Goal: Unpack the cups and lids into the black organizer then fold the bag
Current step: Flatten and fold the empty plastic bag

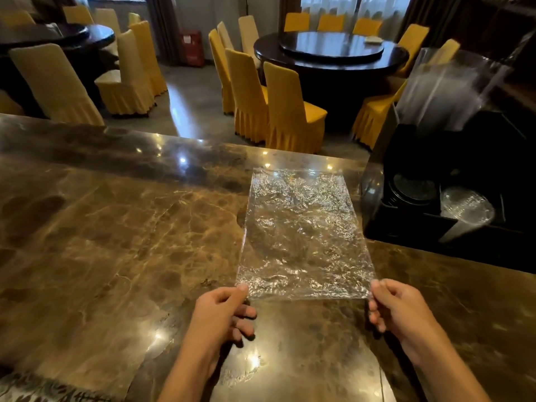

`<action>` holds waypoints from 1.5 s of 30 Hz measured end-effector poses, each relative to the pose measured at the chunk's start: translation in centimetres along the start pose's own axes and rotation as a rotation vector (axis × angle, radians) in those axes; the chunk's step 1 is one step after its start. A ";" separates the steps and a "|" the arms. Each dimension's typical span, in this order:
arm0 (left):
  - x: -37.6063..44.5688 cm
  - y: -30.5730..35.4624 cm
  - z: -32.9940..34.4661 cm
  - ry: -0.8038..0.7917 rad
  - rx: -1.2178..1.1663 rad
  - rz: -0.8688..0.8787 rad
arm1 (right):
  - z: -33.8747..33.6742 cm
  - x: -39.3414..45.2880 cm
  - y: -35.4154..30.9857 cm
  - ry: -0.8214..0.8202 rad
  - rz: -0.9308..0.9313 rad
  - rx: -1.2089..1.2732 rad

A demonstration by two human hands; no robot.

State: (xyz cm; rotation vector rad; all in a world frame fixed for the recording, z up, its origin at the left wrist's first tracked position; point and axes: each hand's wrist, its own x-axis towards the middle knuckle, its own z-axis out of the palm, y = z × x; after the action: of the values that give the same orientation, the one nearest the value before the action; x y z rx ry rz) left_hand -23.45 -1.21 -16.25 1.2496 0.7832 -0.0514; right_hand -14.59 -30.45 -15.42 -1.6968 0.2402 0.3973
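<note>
Both forearms enter from the near edge, and we note the marble counter (116, 227) as the largest surface, polished and bare around the work. At its right end stands the black organizer (435, 227), with a stack of dark lids (413, 188) in one front compartment and clear cups (467, 210) lying in the one beside it; a tall clear stack rises behind, blurred. We judge unpacking done and folding in hand.

On the counter, just left of the organizer, lies the clear bag (304, 236), flat, crinkled and empty, its length running away from us. Our left hand (223, 311) pinches the near left corner between thumb and forefinger, other fingers curled loosely beneath. Our right hand (397, 306) pinches the near right corner likewise. The bag therefore extends directly ahead of both hands, its near edge stretched between them.

Risks, in our judgement: the slick film may slip from either pinch, and uneven lifting would skew the fold.
</note>
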 end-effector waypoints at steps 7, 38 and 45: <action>-1.3 0.5 2.4 0.391 0.843 0.664 | -0.9 -1.0 -0.1 0.006 0.073 0.004; 3.6 -2.4 4.4 -0.042 1.648 0.882 | 6.2 2.4 2.3 0.015 -0.554 -1.315; 3.6 0.4 3.0 0.170 1.622 0.747 | 5.0 2.5 0.7 0.179 -0.389 -1.275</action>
State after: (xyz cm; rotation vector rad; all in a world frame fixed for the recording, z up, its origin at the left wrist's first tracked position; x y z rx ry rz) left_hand -19.05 -2.33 -17.67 3.0519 0.2319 0.0498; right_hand -13.14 -25.46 -17.66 -2.9604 -0.3028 0.0654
